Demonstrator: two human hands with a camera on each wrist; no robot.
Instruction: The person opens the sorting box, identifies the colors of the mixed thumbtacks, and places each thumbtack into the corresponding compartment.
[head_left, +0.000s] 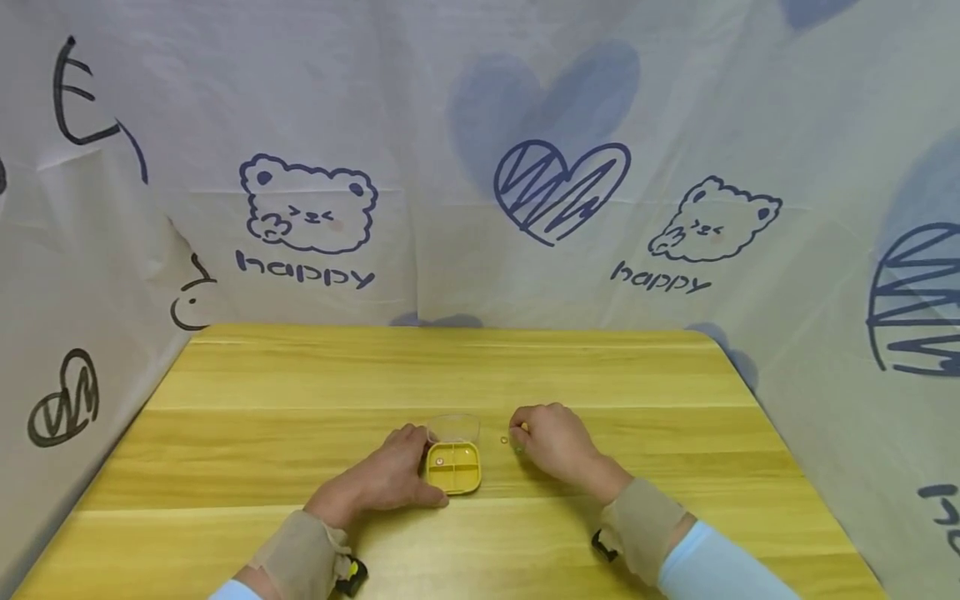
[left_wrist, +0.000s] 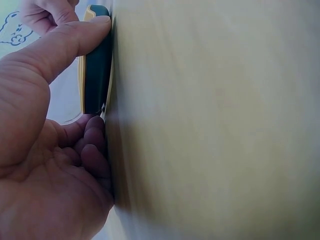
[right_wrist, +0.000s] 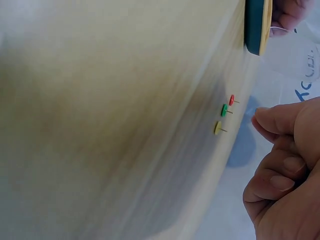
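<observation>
A small box (head_left: 453, 490) with a yellow divided inside stands on the table, its clear lid (head_left: 454, 428) raised at the back. My left hand (head_left: 386, 477) holds it from the left, thumb along the near edge; the left wrist view shows its dark green underside (left_wrist: 97, 70). A tiny red and white thing (head_left: 439, 461) lies in the back left compartment. Right of the box, a red thumbtack (right_wrist: 231, 100), a green thumbtack (right_wrist: 224, 110) and a yellow thumbtack (right_wrist: 218, 128) stand points up. Beside them is my right hand (head_left: 553, 437), fingers curled, thumb against forefinger, nothing visible between them.
The wood-grain table (head_left: 300, 375) reaches back to a pale cloth (head_left: 435, 125) printed with bears and hearts. Cloth also hangs at both sides. Each wrist carries a beige band (head_left: 648, 529) with a small dark device.
</observation>
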